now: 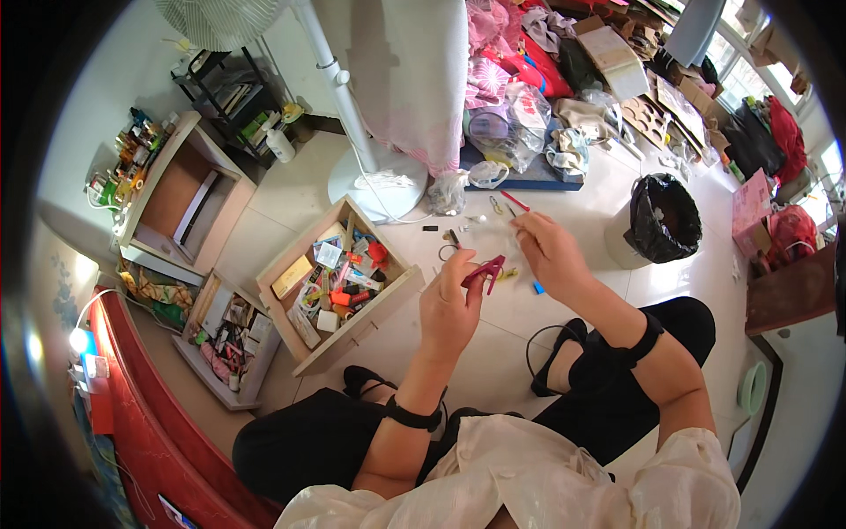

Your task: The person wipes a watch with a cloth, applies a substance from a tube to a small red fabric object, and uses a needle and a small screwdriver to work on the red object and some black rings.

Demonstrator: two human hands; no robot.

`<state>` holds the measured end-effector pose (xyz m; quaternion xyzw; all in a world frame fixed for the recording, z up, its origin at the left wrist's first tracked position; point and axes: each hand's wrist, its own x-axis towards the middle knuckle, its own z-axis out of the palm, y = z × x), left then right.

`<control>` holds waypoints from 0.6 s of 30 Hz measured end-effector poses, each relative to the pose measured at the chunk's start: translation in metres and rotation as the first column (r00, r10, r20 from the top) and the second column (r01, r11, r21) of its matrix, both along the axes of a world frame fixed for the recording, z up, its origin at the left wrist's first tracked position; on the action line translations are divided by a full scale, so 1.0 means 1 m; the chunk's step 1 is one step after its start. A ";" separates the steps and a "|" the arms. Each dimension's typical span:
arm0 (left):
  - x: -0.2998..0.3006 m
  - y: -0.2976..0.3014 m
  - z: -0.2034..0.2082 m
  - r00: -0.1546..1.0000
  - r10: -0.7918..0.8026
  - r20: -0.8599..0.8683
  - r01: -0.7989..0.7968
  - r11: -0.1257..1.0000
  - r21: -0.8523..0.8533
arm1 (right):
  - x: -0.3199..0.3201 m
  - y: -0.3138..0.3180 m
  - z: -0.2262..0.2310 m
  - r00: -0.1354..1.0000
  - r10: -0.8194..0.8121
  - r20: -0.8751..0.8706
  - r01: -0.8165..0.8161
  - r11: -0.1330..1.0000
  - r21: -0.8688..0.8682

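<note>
In front of me my left hand (451,304) is closed around a small dark red clip-like piece (486,274), which sticks out between thumb and fingers. My right hand (557,260) is raised just to its right, fingertips pinched together; a faint, see-through blur lies beside them, and I cannot make out what they hold. Below and beyond the hands, small things lie on the tiled floor, among them a red stick-like piece (515,201), a small black piece (430,228) and a blue piece (538,287). To the left stands a pulled-out wooden drawer (359,332) full of mixed small items.
A second drawer (266,368) of odds and ends lies farther left, near an opened cabinet (196,198). A fan stand (339,84) rises behind. On the right stands a bin with a black liner (627,236). Bags and cloth (529,115) pile up at the back.
</note>
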<state>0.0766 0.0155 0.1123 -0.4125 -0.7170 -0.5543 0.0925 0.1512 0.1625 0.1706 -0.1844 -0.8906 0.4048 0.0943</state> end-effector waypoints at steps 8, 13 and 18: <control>0.000 -0.001 0.005 0.985 0.141 0.103 -0.134 0.988 -0.070 | -0.004 -0.036 -0.011 0.903 0.271 -0.333 -0.115 0.900 0.421; 0.002 -0.002 -0.002 0.998 0.028 0.051 -0.025 0.998 -0.059 | -0.002 -0.010 -0.022 0.967 0.225 -0.116 -0.237 0.966 -0.107; 0.001 0.000 -0.001 0.976 -0.033 0.216 0.032 0.999 0.007 | -0.004 -0.005 -0.021 0.996 0.081 0.031 -0.061 0.907 -0.417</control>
